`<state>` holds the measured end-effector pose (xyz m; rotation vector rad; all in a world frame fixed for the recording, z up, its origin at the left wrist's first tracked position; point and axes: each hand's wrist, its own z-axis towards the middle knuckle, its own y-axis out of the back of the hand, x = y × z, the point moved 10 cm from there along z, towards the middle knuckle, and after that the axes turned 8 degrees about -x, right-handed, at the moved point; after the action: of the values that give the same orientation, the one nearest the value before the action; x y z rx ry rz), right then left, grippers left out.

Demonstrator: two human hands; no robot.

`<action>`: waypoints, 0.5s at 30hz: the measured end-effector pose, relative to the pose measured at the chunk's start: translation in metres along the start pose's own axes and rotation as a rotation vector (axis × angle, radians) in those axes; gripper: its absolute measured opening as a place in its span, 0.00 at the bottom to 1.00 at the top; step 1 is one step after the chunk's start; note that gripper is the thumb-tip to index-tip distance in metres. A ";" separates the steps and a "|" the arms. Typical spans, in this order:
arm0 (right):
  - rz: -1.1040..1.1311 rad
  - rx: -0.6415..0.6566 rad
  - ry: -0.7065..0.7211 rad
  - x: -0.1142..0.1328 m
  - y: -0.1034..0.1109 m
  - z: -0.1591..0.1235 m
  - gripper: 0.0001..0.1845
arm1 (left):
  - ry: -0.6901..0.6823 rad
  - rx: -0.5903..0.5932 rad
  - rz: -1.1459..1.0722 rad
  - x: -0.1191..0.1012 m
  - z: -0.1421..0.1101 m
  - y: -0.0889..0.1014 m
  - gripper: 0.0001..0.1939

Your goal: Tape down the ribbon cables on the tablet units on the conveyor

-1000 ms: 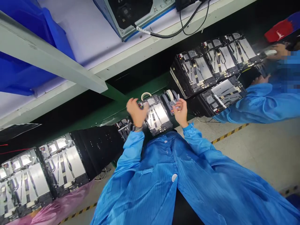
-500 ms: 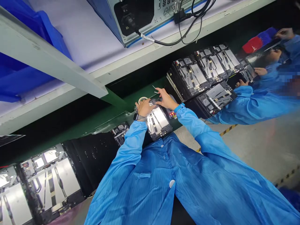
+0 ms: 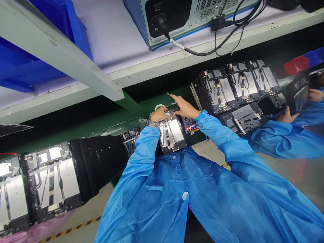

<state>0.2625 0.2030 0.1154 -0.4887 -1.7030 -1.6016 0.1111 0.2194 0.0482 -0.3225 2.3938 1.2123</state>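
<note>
In front of me lies an opened flat electronic device (image 3: 172, 133), with silvery panels and dark strips, that looks like a tablet or laptop. My left hand (image 3: 159, 115), a watch at its wrist, rests over the device's upper left edge with fingers spread. At the upper right edge, my right hand (image 3: 186, 108) has its thumb down by the device and its other fingers stretched out. A thin pale strip (image 3: 168, 93), seemingly tape, sticks out from those fingertips. Behind my left hand shows the rim of a tape roll (image 3: 160, 106). Most fingertips on the device are partly hidden.
Right of the device sits a tape dispenser with a lit red display (image 3: 192, 128). Stacked devices (image 3: 219, 91) stand further right, beside a co-worker's hands (image 3: 287, 116). More devices (image 3: 54, 179) lie at left. A white shelf edge (image 3: 152, 74) with a computer case (image 3: 172, 20) runs overhead.
My right hand has left the tape dispenser for the device's top edge, pale strips at its fingertips. My left hand has settled onto the device. The co-worker has lifted a dark panel.
</note>
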 end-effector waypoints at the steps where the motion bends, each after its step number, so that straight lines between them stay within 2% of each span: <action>1: 0.065 -0.017 -0.031 -0.004 0.004 0.002 0.55 | 0.003 0.011 -0.007 0.001 0.003 -0.001 0.41; 3: 0.182 0.025 -0.088 -0.008 0.003 0.002 0.50 | -0.007 0.026 -0.013 0.003 0.007 -0.001 0.41; 5: 0.219 0.140 -0.120 -0.007 -0.010 0.001 0.45 | -0.035 0.035 -0.008 0.002 0.009 -0.001 0.39; 7: 0.167 0.238 -0.136 -0.004 -0.025 -0.001 0.43 | -0.065 0.042 0.000 0.001 0.010 -0.001 0.37; 10: 0.060 0.304 -0.158 -0.001 -0.040 0.002 0.43 | -0.083 0.046 0.010 0.000 0.009 0.000 0.36; 15: -0.071 0.346 -0.165 0.006 -0.046 0.009 0.44 | -0.109 0.034 0.010 0.000 0.009 0.000 0.37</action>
<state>0.2235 0.2033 0.0890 -0.3974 -2.0912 -1.3033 0.1137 0.2262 0.0438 -0.2280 2.3227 1.1625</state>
